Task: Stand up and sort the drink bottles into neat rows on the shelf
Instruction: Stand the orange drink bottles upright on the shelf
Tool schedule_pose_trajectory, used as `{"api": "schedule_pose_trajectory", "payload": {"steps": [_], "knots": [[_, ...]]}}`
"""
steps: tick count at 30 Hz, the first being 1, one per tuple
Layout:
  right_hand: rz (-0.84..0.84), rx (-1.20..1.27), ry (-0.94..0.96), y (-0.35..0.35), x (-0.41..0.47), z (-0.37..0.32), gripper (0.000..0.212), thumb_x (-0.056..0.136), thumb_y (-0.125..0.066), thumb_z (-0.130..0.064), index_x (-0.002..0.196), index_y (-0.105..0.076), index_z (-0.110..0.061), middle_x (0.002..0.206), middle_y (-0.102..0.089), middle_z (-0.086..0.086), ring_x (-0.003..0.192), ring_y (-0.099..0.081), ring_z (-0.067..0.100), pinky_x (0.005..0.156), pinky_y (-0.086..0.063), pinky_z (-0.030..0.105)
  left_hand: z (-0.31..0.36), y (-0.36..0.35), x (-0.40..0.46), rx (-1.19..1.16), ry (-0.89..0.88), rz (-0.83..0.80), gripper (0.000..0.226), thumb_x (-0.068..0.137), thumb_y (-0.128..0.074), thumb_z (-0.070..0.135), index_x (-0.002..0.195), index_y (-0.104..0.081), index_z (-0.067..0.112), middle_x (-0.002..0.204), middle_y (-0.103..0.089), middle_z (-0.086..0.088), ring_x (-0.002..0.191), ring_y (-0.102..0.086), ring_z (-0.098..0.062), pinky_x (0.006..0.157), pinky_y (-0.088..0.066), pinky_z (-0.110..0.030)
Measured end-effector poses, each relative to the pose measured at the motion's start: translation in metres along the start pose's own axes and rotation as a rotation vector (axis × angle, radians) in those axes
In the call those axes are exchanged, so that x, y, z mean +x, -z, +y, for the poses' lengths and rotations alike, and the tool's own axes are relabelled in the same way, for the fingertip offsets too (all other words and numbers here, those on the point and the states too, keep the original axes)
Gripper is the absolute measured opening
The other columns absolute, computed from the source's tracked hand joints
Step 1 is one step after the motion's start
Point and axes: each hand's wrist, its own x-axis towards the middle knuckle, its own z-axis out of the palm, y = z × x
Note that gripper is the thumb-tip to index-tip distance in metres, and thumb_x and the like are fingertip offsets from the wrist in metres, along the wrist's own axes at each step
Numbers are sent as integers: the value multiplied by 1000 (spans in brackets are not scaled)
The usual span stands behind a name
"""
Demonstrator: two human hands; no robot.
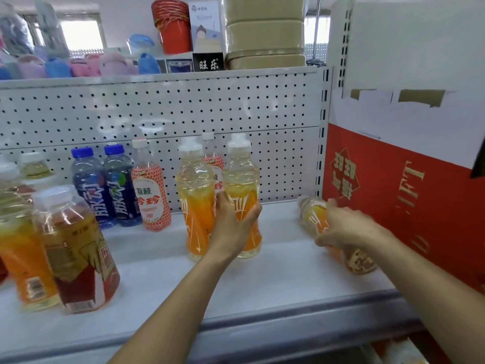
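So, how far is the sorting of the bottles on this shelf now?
Partly done. The two blue bottles stand upright side by side at the back, next to a lychee bottle. In hand: the left hand grips an upright orange bottle beside another; the right hand holds a lying orange bottle. Left: standing that one up and lining up the front-left bottles.

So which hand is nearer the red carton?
Right. The right hand grips a lying bottle beside the red carton; the left hand holds upright bottles mid-shelf.
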Motion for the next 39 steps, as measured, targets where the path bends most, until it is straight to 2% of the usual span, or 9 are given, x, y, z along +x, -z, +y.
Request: {"api": "schedule_pose_trajectory", "payload": {"steps": [5, 8, 10, 14, 18, 21, 26, 34, 39], "knots": [[-22, 180, 66, -2, -6, -5, 61, 70, -70, -37, 121, -45, -15, 97, -57, 0, 84, -61, 18, 68, -54, 34, 9, 5, -10, -40, 29, -128, 73, 88, -65, 46, 145, -22, 30, 133, -45, 12, 131, -46, -19, 106, -39, -46], [-86, 440, 75, -2, -10, -4, 58, 71, -76, -35, 119, -51, -15, 102, -62, 4, 82, -68, 21, 75, -59, 39, 16, 4, -21, -67, 34, -186, 93, 71, -64, 63, 147, -20, 31, 141, -46, 8, 131, -47, -19, 108, -40, -47], [-118, 645, 91, -4, -13, -1, 50, 75, -78, -29, 118, -57, -13, 97, -68, 8, 80, -71, 25, 78, -60, 44, 16, 3, -26, -103, 30, -180, 70, 84, -65, 47, 139, -23, 34, 133, -47, 13, 124, -49, -14, 104, -41, -41], [-44, 1092, 186, -16, -29, -1, 51, 82, -75, -21, 128, -53, -19, 103, -68, 9, 86, -70, 25, 67, -58, 40, 15, 2, -35, -126, 39, -173, 58, 92, -65, 36, 130, -23, 48, 116, -49, 27, 106, -52, 0, 95, -43, -32], [83, 1358, 242, -27, -44, -12, 54, 78, -78, -20, 123, -49, -29, 107, -67, -1, 93, -68, 19, 72, -57, 37, 16, 5, -44, -188, 16, -171, 57, 88, -68, 37, 133, -33, 44, 109, -58, 29, 91, -59, 14, 81, -48, -18], [100, 1428, 281, -29, -55, -23, 44, 78, -77, -23, 118, -57, -22, 101, -72, 1, 83, -73, 19, 67, -59, 36, 14, 9, -56, -266, -4, -168, 56, 84, -69, 43, 133, -41, 38, 117, -63, 17, 104, -66, -3, 77, -56, -21], [121, 1485, 374, -22, -87, -40, 53, 69, -69, -41, 117, -55, -25, 99, -71, -1, 82, -73, 14, 60, -58, 29, 15, 27, -83, -391, -38, -97, 69, 79, -69, 58, 138, -37, 45, 125, -63, 13, 111, -66, -10, 85, -59, -35], [63, 1422, 483, -30, -148, -103, 57, 69, -65, -47, 120, -52, -27, 99, -71, -6, 82, -73, 10, 58, -58, 22, 11, 111, -126, -413, 16, -19, 55, 83, -67, 56, 129, -48, 34, 116, -70, 5, 102, -71, -18, 79, -61, -37], [-17, 1420, 487, -57, -193, -158, 60, 69, -68, -50, 123, -51, -30, 105, -71, -5, 88, -73, 14, 70, -61, 34, 0, 183, -168, -413, 21, 30, 51, 86, -66, 45, 130, -49, 26, 112, -72, 1, 99, -72, -18, 79, -61, -35]]}}
